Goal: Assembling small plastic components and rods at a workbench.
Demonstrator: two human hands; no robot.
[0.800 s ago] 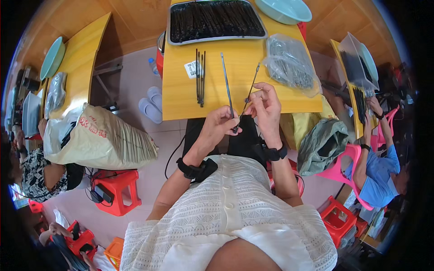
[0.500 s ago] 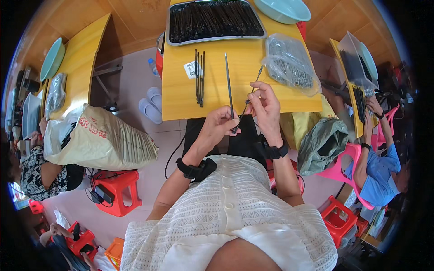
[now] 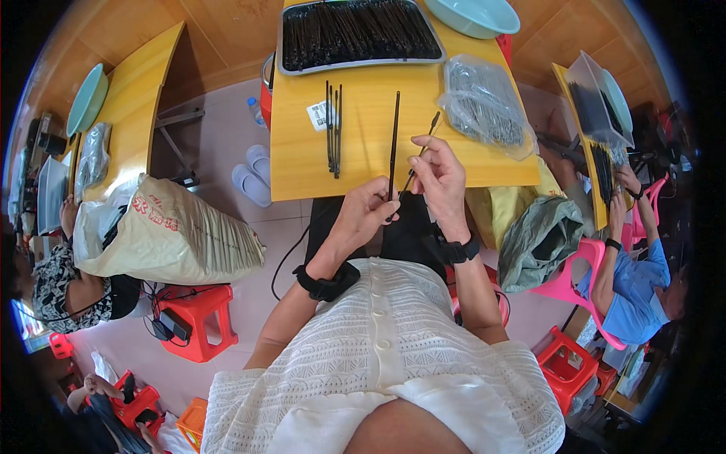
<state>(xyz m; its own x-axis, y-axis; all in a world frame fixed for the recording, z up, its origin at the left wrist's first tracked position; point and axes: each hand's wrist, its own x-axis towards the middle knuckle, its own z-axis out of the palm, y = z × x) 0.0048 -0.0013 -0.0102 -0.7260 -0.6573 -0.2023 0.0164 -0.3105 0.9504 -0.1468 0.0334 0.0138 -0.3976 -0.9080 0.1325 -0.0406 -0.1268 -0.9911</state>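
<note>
My left hand is closed round the lower end of a thin black rod, which stands nearly upright above the table's front edge. Between the thumb and fingers of my right hand is a second slim dark rod, slanting up to the right with a thicker tip. The lower end of this rod comes close to my left fingers; I cannot tell whether the two touch. Ahead on the yellow table lie several black rods side by side, partly over a white printed label.
A metal tray full of dark rods stands at the far side, beside a light blue basin. A clear plastic bag of thin rods lies on the right. A large sack is at left. Co-workers sit at both sides.
The rod in my left hand has tipped slightly right and looks darker at its top. My right hand has shifted slightly, and its rod now reaches less far up.
</note>
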